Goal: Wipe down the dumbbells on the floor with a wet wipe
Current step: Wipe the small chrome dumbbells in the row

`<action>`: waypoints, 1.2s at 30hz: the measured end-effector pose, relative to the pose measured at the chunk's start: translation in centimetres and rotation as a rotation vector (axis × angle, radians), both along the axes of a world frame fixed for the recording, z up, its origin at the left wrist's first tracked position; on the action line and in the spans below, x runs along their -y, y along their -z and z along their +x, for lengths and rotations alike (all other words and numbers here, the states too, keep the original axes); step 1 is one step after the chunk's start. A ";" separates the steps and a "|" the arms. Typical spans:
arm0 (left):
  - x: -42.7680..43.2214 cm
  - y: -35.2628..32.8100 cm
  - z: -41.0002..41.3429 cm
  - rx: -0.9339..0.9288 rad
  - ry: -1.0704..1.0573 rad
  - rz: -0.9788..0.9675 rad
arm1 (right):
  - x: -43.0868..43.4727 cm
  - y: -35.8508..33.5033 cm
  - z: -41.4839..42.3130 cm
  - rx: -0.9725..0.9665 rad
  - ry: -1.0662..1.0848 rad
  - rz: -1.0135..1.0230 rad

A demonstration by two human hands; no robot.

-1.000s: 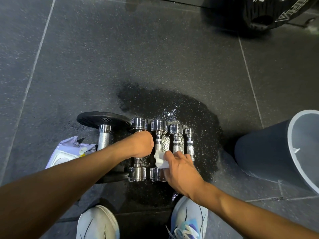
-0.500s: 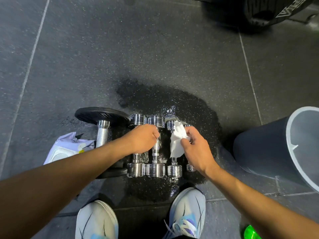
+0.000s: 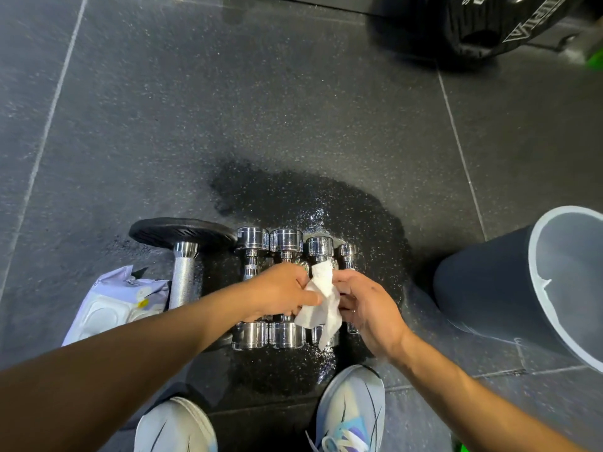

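Observation:
Several chrome dumbbells (image 3: 286,240) lie side by side on the dark floor, ends pointing away from me, on a wet patch (image 3: 293,197). A larger dumbbell with a black plate (image 3: 182,231) lies at their left. Both my hands hold a crumpled white wet wipe (image 3: 321,305) above the dumbbells' handles. My left hand (image 3: 280,293) pinches its left edge. My right hand (image 3: 367,309) grips its right side. The handles under my hands are hidden.
A white pack of wipes (image 3: 117,305) lies at the left beside the large dumbbell. A grey bin (image 3: 528,288) stands at the right. A black weight plate (image 3: 483,24) sits at the far right. My two shoes (image 3: 352,409) are just below the dumbbells.
My left hand has let go of the dumbbell handle and come onto the wipe. The right hand has lifted the wipe off the dumbbell, and both hands now hold it above the row.

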State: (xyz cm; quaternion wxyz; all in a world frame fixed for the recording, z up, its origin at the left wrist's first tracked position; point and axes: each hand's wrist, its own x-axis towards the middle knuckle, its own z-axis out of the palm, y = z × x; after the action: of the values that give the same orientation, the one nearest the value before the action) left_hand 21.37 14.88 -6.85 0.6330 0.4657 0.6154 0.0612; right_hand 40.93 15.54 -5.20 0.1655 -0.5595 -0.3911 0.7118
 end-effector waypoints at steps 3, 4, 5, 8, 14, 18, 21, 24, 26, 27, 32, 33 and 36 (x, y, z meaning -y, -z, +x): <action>0.0 0.0 0.1 0.006 0.010 0.005 | 0.1 0.7 0.8 0.095 -0.088 0.113; -0.1 0.1 0.2 0.016 0.012 0.011 | 0.2 0.9 0.8 0.132 -0.109 0.155; -0.2 0.2 0.1 0.018 0.021 0.015 | 0.3 1.1 0.9 0.159 -0.098 0.172; -0.7 0.1 -0.1 0.059 0.029 0.012 | 0.2 1.5 1.3 0.223 -0.053 0.190; -1.9 -1.0 -0.4 -0.071 -0.109 0.164 | -2.3 1.9 1.9 0.375 0.102 0.306; -3.3 -1.5 -0.6 -0.171 -0.178 0.440 | -4.8 1.2 0.8 0.529 0.121 0.493; -4.3 -1.3 -0.8 -0.235 -0.190 0.557 | -6.5 1.7 0.0 0.582 0.092 0.659; -4.5 -0.6 -0.9 -0.307 -0.127 0.648 | -7.5 2.4 -0.9 0.680 -0.075 0.829; -4.3 -0.1 -0.9 -0.342 -0.035 0.629 | -7.3 3.2 -1.3 0.878 -0.312 1.011; -4.1 0.2 -0.9 -0.369 0.032 0.601 | -7.1 3.8 -1.6 0.978 -0.435 1.103; -2.6 0.6 -0.3 -0.402 0.232 0.491 | -4.9 5.0 -3.1 0.778 -0.466 0.909; -2.4 0.7 -0.2 -0.386 0.258 0.464 | -4.4 5.0 -3.1 0.722 -0.435 0.858; -2.1 0.6 0.2 -0.348 0.317 0.373 | -3.2 4.9 -2.3 0.737 -0.462 0.848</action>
State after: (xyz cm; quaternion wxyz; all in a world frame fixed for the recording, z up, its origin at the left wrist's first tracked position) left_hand 21.52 16.95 -7.45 0.4233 0.6677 0.6124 -0.0069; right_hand 38.60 18.75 -10.05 0.0688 -0.5550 -0.7835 0.2710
